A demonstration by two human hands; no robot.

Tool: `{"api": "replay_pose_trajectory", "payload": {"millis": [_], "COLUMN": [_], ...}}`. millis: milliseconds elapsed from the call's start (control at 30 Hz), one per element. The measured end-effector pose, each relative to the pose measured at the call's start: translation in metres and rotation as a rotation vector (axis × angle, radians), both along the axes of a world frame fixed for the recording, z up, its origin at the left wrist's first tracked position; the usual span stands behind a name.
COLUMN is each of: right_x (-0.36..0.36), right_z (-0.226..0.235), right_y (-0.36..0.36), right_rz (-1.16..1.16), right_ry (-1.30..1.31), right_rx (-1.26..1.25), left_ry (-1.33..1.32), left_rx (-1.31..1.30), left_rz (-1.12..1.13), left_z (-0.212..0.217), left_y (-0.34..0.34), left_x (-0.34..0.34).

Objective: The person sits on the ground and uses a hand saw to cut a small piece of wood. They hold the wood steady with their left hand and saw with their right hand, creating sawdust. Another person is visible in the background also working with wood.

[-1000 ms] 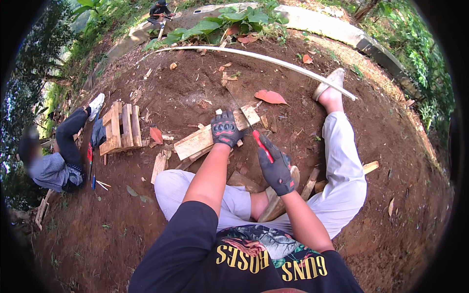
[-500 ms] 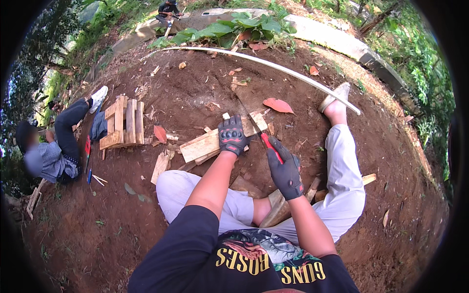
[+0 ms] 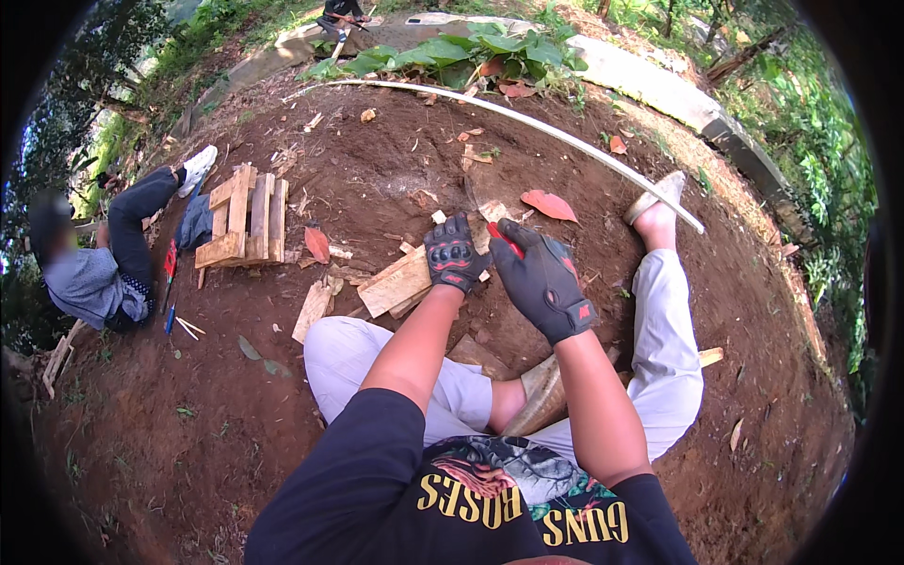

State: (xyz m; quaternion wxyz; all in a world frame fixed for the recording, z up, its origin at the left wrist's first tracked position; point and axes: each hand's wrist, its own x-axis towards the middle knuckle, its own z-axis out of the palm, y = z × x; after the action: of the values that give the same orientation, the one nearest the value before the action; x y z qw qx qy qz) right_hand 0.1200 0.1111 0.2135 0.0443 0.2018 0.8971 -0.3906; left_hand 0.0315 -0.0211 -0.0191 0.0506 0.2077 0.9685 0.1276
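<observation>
A pale wooden plank lies across other wood pieces on the ground in front of me. My left hand, in a black glove with knuckle guards, bears down on the plank with its fingers curled over the far edge. In my gloved right hand is a hand saw, gripped by its red handle. The saw's blade is a faint streak beyond the plank's right part, just right of my left hand. My right hand hides most of the handle.
A small slatted wooden stool stands at the left, near a seated person and a red saw. A long pale strip curves across the far ground. Wood scraps lie near my knee. Another person is far off.
My right hand has moved forward and left with the saw, close to my left hand. The left hand keeps its hold on the plank. The view has shifted slightly.
</observation>
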Motion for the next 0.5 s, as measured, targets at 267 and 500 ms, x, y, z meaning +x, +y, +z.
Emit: {"api": "replay_pose_trajectory", "payload": {"millis": [267,500], "right_x": [0.058,0.139], "right_z": [-0.040,-0.119], "right_y": [-0.050,-0.030], "right_rz": [-0.088,-0.139], "right_ry": [0.178,0.269], "right_rx": [-0.028,-0.133], "left_ry": [-0.036,-0.099], "left_rx": [-0.120,-0.190], "left_rz": [-0.085,-0.078], "left_z": [0.004,0.014], "left_y": [0.008,0.022], "left_x": [0.000,-0.002]}}
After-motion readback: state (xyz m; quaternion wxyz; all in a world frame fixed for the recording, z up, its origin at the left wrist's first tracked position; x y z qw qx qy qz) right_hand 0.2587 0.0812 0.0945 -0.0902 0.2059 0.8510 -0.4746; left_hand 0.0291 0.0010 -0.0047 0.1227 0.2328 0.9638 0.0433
